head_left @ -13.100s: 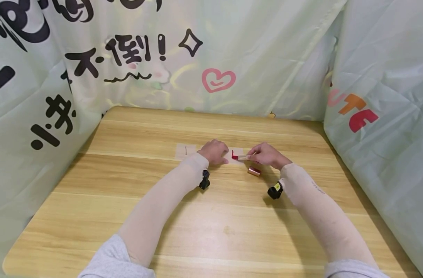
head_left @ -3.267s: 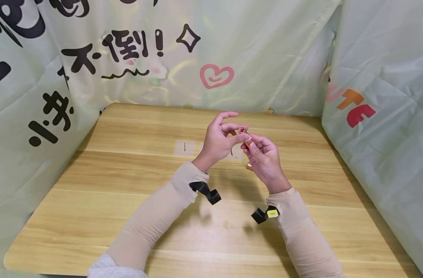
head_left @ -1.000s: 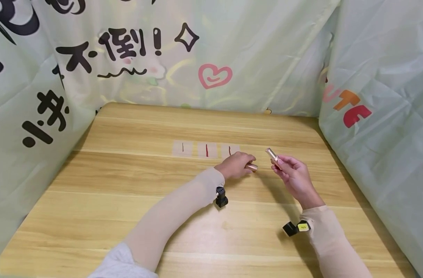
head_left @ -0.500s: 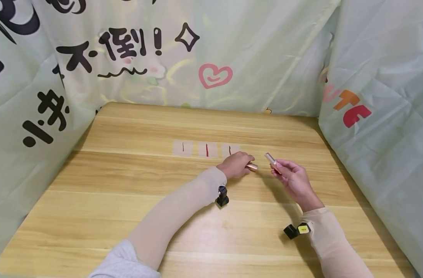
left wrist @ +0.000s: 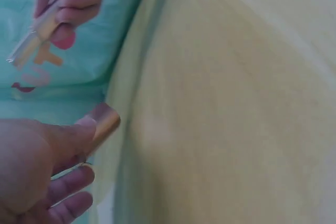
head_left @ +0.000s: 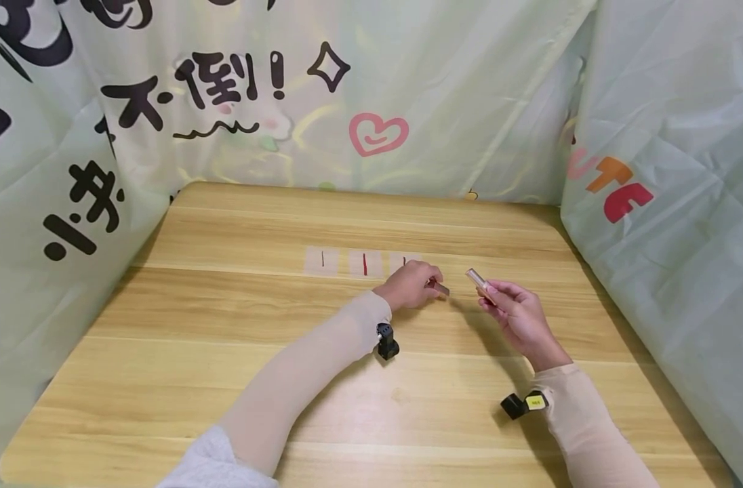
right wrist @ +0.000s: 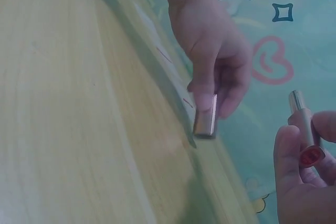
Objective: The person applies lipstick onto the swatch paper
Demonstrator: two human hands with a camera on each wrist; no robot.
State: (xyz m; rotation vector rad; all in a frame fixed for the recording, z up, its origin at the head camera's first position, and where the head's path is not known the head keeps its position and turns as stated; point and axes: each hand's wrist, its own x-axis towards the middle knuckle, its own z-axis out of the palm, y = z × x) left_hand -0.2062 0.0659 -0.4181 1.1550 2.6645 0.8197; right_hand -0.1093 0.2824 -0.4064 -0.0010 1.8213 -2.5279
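Observation:
My left hand [head_left: 411, 285] pinches a shiny copper-pink lipstick cap [head_left: 441, 289] between thumb and fingers, close over the table. In the left wrist view the cap [left wrist: 106, 125] juts out past the thumb, with the other fingers loosely spread. To its right, my right hand [head_left: 520, 317] holds an uncapped lipstick [head_left: 476, 278], tilted with its silver end up and to the left. The right wrist view has the lipstick tube [right wrist: 301, 121] between thumb and fingers, its red-marked base facing the camera. The cap and tube are apart.
Three pale square slips lie in a row behind my left hand: a left slip [head_left: 311, 268], a middle slip [head_left: 355, 270] and a partly covered right slip [head_left: 394, 271]. Each bears a dark red stroke. Printed cloth [head_left: 469, 102] surrounds the wooden table [head_left: 347, 420].
Earlier the red lipstick tip touched the right slip, then both hands held the tube together. Since then my left hand has taken the cap from the table and raised it slightly.

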